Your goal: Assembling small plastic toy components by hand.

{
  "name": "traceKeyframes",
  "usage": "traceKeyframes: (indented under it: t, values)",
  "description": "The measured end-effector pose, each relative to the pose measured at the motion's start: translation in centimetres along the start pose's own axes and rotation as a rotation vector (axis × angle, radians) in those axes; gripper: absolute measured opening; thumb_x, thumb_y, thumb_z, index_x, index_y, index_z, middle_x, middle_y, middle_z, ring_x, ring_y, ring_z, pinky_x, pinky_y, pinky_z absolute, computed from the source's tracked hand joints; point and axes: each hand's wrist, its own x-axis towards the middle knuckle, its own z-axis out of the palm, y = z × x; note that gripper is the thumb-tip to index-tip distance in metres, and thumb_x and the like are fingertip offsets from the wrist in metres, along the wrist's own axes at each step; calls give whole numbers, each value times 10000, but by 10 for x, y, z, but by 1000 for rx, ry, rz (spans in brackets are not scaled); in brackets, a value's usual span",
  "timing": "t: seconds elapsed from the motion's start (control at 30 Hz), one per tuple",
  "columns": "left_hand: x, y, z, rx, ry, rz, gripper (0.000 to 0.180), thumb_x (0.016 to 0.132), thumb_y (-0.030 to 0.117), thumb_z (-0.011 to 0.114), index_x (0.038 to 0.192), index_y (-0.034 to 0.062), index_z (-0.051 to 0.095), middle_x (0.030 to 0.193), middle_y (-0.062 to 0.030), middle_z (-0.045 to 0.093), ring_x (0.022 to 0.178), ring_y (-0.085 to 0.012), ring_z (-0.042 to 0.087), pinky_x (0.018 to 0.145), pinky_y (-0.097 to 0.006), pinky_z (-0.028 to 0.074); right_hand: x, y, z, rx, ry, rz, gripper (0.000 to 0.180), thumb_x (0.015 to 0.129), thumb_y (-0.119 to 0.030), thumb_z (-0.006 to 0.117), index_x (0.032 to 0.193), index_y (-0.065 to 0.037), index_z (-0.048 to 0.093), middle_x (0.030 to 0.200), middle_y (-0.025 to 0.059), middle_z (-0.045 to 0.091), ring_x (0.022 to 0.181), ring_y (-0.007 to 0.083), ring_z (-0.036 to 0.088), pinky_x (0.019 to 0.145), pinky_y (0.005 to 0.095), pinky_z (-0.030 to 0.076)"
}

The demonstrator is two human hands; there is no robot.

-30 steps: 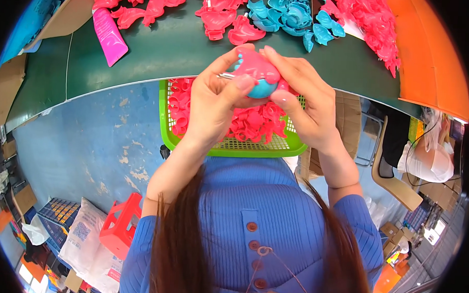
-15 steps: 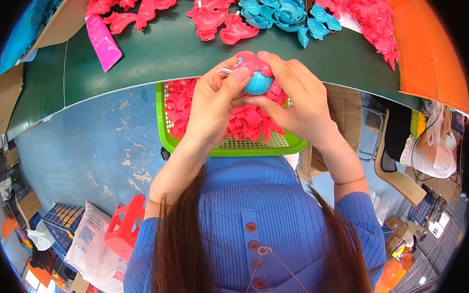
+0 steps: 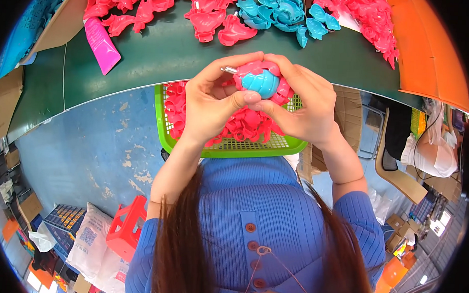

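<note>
Toy (image 3: 261, 80) of pink and blue plastic sits pinched between both hands over the green basket (image 3: 292, 146), just below the edge of the table (image 3: 160, 54). Its long axis runs roughly left to right, and a short metal pin juts from its left end, pointing toward the person's left. The blue part is a glossy, ribbed, rounded shell facing the camera; pink moulded pieces wrap around it above and at the sides.

The left hand (image 3: 211, 104) curls around the toy's left side, thumb pressed under the blue shell, fingers arched over the top. The right hand (image 3: 303, 105) closes on the right side, its fingertips meeting the left hand's above the toy.

The basket is a mesh tray of bright green plastic, heaped with pink parts (image 3: 243, 123), too tangled to count. On the dark green table lie more pink pieces (image 3: 209, 14), a cluster of blue shells (image 3: 282, 10), also too many to count, and one flat magenta block (image 3: 100, 44). One red stool (image 3: 126, 228) stands on the floor at lower left.
</note>
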Motion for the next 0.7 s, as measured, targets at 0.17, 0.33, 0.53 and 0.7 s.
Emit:
traceKeyframes:
  t: [0.17, 0.33, 0.53, 0.7]
  values:
    - [-1, 1, 2, 57, 45, 30, 448, 752, 8, 690, 1157, -61, 510, 1145, -132, 555, 979, -184, 585, 832, -302, 521, 3, 0, -2, 8, -61, 43, 616, 594, -144, 792, 1135, 22, 549, 923, 127, 632, 754, 234, 616, 673, 306, 496]
    - [-3, -4, 1, -27, 79, 57, 441, 759, 38, 695, 1150, -55, 516, 1130, -125, 560, 968, -171, 581, 818, -301, 521, 8, -6, -3, 34, -91, 42, 651, 593, -185, 803, 1149, 21, 537, 961, 125, 625, 768, 229, 610, 689, 307, 492]
    - [-3, -5, 4, -95, 86, -37, 453, 766, 77, 701, 1154, -47, 503, 1117, -107, 567, 1007, -173, 562, 883, -318, 479, 5, 1, 1, 37, -12, -19, 609, 603, -204, 807, 1097, 50, 556, 938, 136, 634, 796, 236, 632, 700, 291, 498]
    - [-2, -10, 24, -69, 320, 75, 508, 771, 85, 696, 1189, -40, 435, 1205, -121, 503, 1052, -179, 535, 942, -332, 430, 9, -8, 2, -75, 91, 56, 581, 607, -165, 804, 1086, 58, 563, 935, 152, 640, 807, 218, 641, 699, 294, 503]
